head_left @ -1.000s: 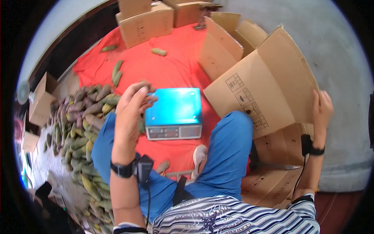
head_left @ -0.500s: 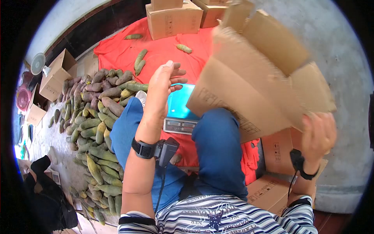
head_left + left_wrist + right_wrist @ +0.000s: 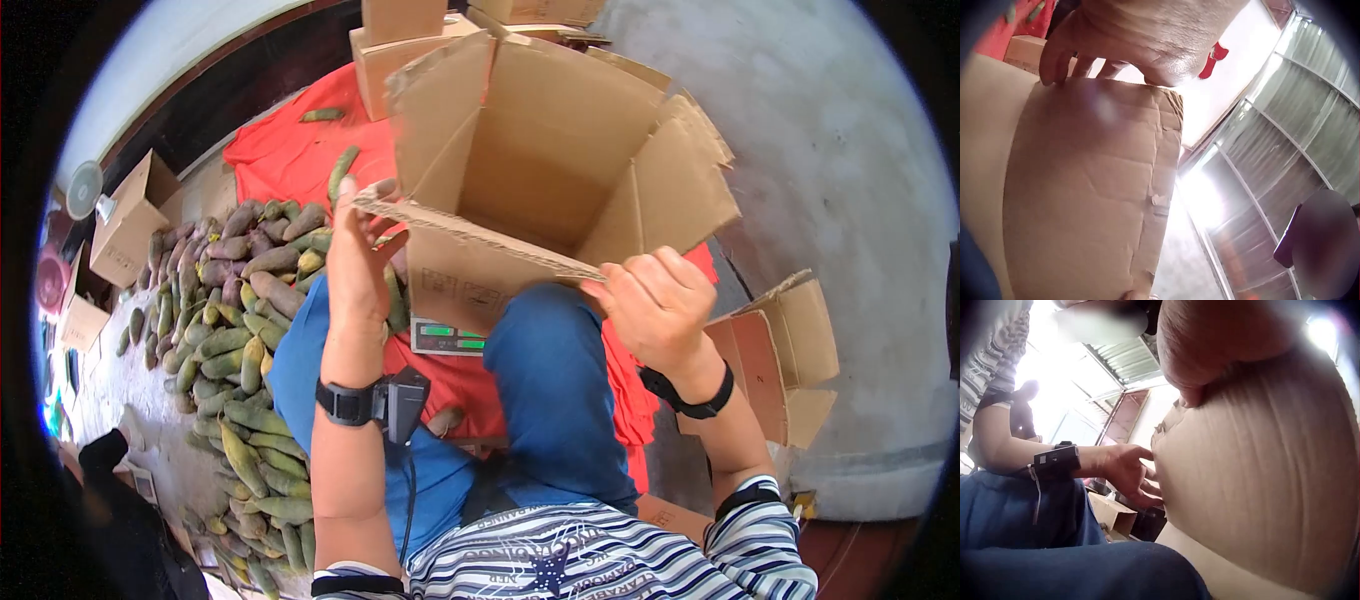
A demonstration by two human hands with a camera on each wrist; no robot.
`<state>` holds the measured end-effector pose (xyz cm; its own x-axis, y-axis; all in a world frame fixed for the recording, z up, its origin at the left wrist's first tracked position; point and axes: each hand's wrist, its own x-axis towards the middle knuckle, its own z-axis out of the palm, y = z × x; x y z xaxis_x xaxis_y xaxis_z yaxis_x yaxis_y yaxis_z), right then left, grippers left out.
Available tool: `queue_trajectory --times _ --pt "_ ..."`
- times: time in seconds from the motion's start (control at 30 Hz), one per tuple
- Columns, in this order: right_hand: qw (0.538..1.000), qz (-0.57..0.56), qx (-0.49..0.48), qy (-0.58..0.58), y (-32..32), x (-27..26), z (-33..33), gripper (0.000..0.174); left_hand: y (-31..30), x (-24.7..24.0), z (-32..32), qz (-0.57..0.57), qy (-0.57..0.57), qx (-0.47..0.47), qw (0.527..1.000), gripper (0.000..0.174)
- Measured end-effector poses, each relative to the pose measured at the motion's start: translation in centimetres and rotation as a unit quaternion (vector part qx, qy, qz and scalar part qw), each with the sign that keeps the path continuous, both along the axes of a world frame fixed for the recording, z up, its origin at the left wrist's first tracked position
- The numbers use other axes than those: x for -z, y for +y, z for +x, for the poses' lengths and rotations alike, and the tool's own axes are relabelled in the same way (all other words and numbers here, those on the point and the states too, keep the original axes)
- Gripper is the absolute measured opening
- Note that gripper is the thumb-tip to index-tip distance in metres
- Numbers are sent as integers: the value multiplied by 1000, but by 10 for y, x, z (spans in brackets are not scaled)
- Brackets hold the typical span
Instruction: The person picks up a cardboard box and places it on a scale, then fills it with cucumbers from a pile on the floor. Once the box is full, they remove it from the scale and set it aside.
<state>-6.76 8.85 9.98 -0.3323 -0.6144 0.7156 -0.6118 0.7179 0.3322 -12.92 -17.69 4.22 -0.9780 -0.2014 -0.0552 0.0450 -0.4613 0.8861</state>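
A large open cardboard box (image 3: 560, 130), flaps up, stands tilted before the person's knees in the head view. My right hand (image 3: 660, 308) grips the near flap (image 3: 480, 238) at its right end, fingers curled over the edge. At the flap's left end is my left hand (image 3: 358, 268), its fingers fairly straight and spread along the edge. The left wrist view shows those fingers (image 3: 1054, 65) right at the top of the creased cardboard (image 3: 1085, 175). Partly hidden beneath the box is a scale (image 3: 448, 337) with a lit green display.
A big heap of long green and purplish-brown gourd-like vegetables (image 3: 240, 345) lies on the left. Red cloth (image 3: 275, 140) covers the floor ahead, with a few vegetables on it. Other cardboard boxes (image 3: 135, 225) stand left, at the back and right. A dark-clothed person (image 3: 130, 520) is at lower left.
The box has swung from the right to the front and turned its opening upward, now covering most of the scale. My right hand moved inward with it; the left hand came to the flap's edge.
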Motion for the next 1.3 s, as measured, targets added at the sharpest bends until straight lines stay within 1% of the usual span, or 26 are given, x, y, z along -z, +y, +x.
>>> queue_trajectory --times 0.07,0.23,0.33,0.4,0.5,0.53,0.57,0.6,0.63,0.73,0.77,0.8,0.87,0.9,0.93,0.97,1.0,1.03,1.07,1.1,1.13,1.17,1.2,1.23,1.27,1.3 --pt "1000 15 -14 2 -7 5 0 20 -4 11 -6 39 -5 -41 998 56" --pt "1000 0 -13 -24 -22 16 -3 23 -18 18 -9 82 -75 -63 992 53" --pt "996 -9 -39 -82 -22 12 3 20 -32 35 -15 105 -15 -66 992 52" --pt "987 -52 -74 -131 -24 -7 13 20 -34 29 -14 59 13 -100 993 55" --pt "984 -102 -123 -82 -37 -61 72 23 -33 13 -7 -5 -1 -114 993 64" --pt "963 -104 -173 -181 -35 -80 99 25 -30 13 -5 -11 -8 -108 994 64" --pt "978 -103 -71 -167 -37 -86 132 24 -26 11 -5 -27 9 -110 993 62" --pt "977 -111 -67 -167 -38 -91 135 24 -21 8 -4 -41 30 -113 992 61" --pt "971 -127 -125 -160 -40 -95 138 22 -14 5 -1 -59 48 -134 988 58" --pt "937 -158 -287 -120 -46 -106 141 24 -21 10 -8 -47 44 -126 990 55" --pt "932 -179 -304 -81 -53 -100 135 18 -13 11 -7 4 76 -170 983 53" --pt "936 -175 -296 -73 -53 -98 138 18 -12 9 -8 9 83 -160 984 53" --pt "919 -213 -303 -137 -57 -92 153 17 -27 8 -8 29 23 -115 993 46" --pt "910 -232 -301 -169 -56 -91 160 17 -34 14 -11 39 27 -116 992 47" --pt "909 22 -338 -242 -25 -109 139 17 -47 23 -17 72 28 -82 994 50" --pt "927 -5 -163 -336 -33 -95 151 30 -44 23 -11 58 57 -111 991 52" --pt "944 7 -134 -303 -29 -89 142 21 -47 14 -12 57 12 -103 993 55" --pt "968 20 -43 -246 -12 -77 129 24 -49 11 -11 57 9 -119 991 56" --pt "965 6 15 -261 18 -73 115 23 -48 3 -7 75 1 -120 990 57" --pt "960 -49 114 -250 56 -62 102 28 -51 2 -4 66 7 -121 990 56" --pt "912 -162 226 -301 99 -53 96 36 -54 5 -5 55 13 -125 991 56" --pt "867 -196 327 -322 153 -34 96 39 -57 7 -4 57 11 -126 990 56" --pt "828 -160 446 -299 197 -19 105 45 -61 8 -5 59 16 -120 991 56" --pt "815 -94 510 -259 257 10 118 53 -63 9 -5 59 22 -114 992 56" --pt "768 -78 575 -271 301 31 135 60 -63 10 -5 60 23 -119 991 56" --pt "757 -67 593 -265 334 55 155 56 -63 10 -5 56 32 -119 991 56"
